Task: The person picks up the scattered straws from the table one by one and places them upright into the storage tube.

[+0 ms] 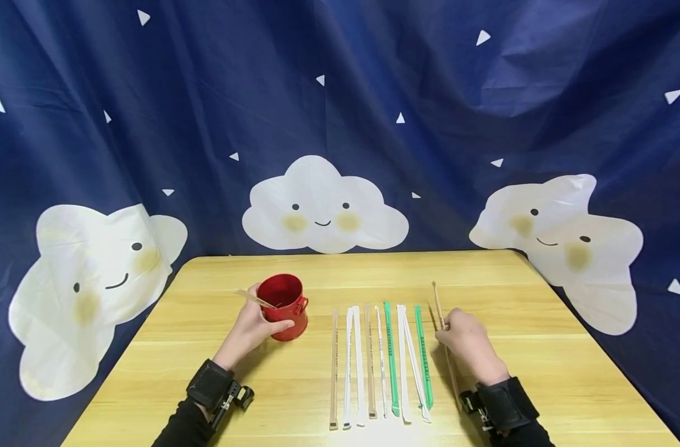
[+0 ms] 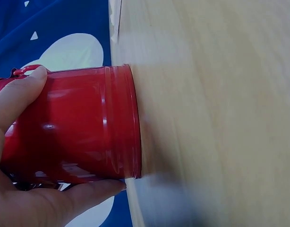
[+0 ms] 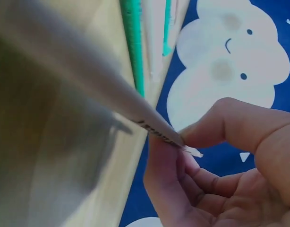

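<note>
My left hand (image 1: 249, 332) grips a small red metal bucket (image 1: 297, 320) from its left side, thumb across the front. The left wrist view shows the bucket's red wall (image 2: 83, 123) between thumb and fingers, its base right at the tabletop. A brown paper-wrapped straw (image 1: 253, 297) stands slanted in the bucket, leaning out over the rim. On the right, my right hand (image 1: 473, 341) pinches another brown-wrapped straw (image 1: 439, 304) between thumb and fingers. Printing shows on this wrapper (image 3: 102, 85) in the right wrist view, and its far end is raised.
Between the hands lies a row of wrapped straws: brown (image 1: 334, 372), white (image 1: 359, 372) and green (image 1: 392, 366). They lie roughly side by side on the light wooden table (image 1: 234, 397). A dark blue curtain (image 1: 329, 124) with cloud prints hangs behind the far edge.
</note>
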### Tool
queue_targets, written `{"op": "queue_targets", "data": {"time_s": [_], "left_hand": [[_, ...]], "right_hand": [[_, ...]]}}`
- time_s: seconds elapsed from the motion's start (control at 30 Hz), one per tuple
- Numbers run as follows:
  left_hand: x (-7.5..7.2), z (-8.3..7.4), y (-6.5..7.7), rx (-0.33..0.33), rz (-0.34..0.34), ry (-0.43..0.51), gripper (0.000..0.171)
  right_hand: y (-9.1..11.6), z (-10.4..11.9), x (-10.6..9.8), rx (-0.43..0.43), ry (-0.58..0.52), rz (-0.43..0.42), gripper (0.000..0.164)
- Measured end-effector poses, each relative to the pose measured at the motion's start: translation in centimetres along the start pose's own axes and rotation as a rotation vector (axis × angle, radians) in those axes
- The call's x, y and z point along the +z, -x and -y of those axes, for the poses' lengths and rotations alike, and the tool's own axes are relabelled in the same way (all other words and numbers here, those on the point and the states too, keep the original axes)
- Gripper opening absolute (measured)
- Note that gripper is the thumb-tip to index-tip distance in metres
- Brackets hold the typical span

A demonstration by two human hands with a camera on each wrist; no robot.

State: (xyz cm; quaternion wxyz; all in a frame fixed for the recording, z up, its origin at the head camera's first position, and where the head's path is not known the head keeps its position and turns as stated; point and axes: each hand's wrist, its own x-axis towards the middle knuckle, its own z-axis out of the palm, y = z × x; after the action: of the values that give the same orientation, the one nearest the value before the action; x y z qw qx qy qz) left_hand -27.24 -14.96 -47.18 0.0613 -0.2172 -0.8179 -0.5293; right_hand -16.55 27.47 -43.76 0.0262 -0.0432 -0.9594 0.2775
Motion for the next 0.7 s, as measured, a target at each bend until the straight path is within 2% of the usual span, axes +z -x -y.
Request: {"op": "queue_targets", "data": {"time_s": [0.13, 0.5, 0.7], "left_hand": [[0.0, -0.1, 0.0, -0.011, 0.004, 0.003, 0.098], [0.0, 0.1, 0.0, -0.019, 0.009, 0.019, 0.098], [0.1, -0.1, 0.1, -0.002, -0.001, 0.018, 0.096]], "right_hand": [[0.0, 0.5, -0.4, -0.027, -0.011, -0.073, 0.012], [-0.1, 2.7, -0.4, -0.100, -0.054, -0.333, 0.020], [0.1, 3.4, 0.0, -0.150, -0.044, -0.410, 0.022]]}}
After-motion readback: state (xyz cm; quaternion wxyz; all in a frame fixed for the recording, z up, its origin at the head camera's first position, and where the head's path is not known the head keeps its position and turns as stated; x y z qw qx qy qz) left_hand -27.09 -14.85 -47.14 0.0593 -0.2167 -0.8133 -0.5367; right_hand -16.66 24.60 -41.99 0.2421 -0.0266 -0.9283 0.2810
